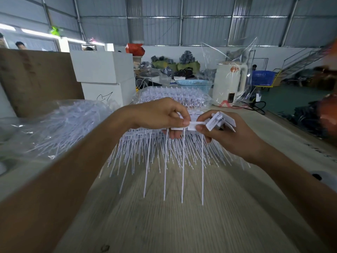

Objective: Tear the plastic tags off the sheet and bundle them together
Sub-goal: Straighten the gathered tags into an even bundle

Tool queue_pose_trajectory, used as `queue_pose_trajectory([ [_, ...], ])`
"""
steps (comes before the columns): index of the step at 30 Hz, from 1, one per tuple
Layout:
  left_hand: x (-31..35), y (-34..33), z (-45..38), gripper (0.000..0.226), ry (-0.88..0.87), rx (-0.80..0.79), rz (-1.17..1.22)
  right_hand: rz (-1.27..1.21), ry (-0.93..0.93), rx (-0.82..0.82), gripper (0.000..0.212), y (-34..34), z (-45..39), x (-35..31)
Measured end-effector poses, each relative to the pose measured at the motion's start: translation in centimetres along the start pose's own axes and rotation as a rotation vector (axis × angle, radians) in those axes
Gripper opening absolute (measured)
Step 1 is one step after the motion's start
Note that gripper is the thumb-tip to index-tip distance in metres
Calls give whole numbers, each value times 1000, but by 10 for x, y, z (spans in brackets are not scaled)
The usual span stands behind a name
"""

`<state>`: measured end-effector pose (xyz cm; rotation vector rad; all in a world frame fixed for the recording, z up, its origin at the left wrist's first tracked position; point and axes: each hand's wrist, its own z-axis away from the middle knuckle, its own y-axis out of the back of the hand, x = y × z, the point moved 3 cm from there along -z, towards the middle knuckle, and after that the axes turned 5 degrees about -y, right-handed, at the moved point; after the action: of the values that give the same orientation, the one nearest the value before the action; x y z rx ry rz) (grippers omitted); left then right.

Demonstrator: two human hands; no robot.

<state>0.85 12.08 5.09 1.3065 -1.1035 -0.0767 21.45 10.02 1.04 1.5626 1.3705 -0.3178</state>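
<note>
Both hands are raised over a wooden table (182, 225). My left hand (160, 115) pinches a white strip of joined plastic tags (179, 127) between thumb and fingers; several long thin tails (183, 170) hang from the strip. My right hand (231, 132) pinches the strip's right end with thumb and forefinger and also holds a small fanned bundle of torn-off tag heads (221, 121). Beneath the hands a heap of white tag sheets (145, 152) lies on the table, tails pointing towards me.
A clear bag of loose white tags (63, 128) lies at the left. A second bagged stack of tag sheets (173, 95) stands behind the hands. White boxes (104, 70), a brown board (36, 79), a blue basket (195, 84) and a white kettle (229, 83) line the far edge.
</note>
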Motion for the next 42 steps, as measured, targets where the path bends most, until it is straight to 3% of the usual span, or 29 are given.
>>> queue_pose_trajectory([
  [6,6,1,-3,14,-95,94,-31,-9,-9,74,19,0,0,1],
  [10,8,-2,-4,14,-116,111,-7,-256,-76,123,12,0,-5,5],
  [14,7,-2,-5,14,-119,130,2,-424,-93,194,34,4,-8,8],
  [18,3,6,-2,13,-119,159,-22,-475,-87,295,30,1,-6,17],
  [20,1,7,-1,12,-115,164,-20,-432,-127,272,11,-4,-5,21],
  [22,-1,7,-1,11,-114,161,-21,-436,-145,222,24,-9,-4,22],
  [25,-4,6,-2,10,-102,164,-26,-469,-136,165,19,-9,-4,19],
  [31,-5,7,-2,11,-94,165,-12,-420,-152,201,13,-2,-4,15],
  [37,-5,6,-2,10,-90,156,-27,-553,-195,249,20,-2,-9,12],
  [42,-3,6,-2,12,-87,157,-28,-543,-220,126,21,-13,-3,19],
])
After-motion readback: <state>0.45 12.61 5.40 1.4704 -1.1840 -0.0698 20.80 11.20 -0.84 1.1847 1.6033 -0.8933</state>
